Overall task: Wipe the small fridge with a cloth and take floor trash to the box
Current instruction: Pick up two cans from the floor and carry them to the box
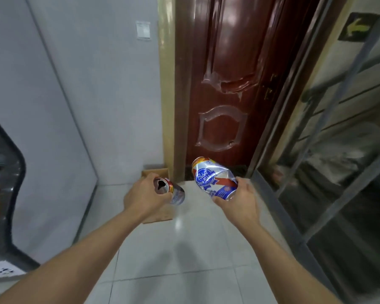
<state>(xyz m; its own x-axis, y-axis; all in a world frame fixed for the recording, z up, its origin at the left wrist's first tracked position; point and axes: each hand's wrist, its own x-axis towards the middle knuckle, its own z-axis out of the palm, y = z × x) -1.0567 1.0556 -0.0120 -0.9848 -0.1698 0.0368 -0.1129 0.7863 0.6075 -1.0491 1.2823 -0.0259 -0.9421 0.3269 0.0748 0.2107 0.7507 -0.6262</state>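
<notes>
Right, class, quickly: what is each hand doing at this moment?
Left hand: closed around an opened drinks can.
Right hand: closed around a crushed Pabst Blue Ribbon can.

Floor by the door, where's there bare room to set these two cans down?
The white tiled floor is bare between the white wall panel on the left and the glass partition on the right. It is crowded ahead: the cardboard box fills the corner beside the brown door, partly hidden behind the left hand.
</notes>
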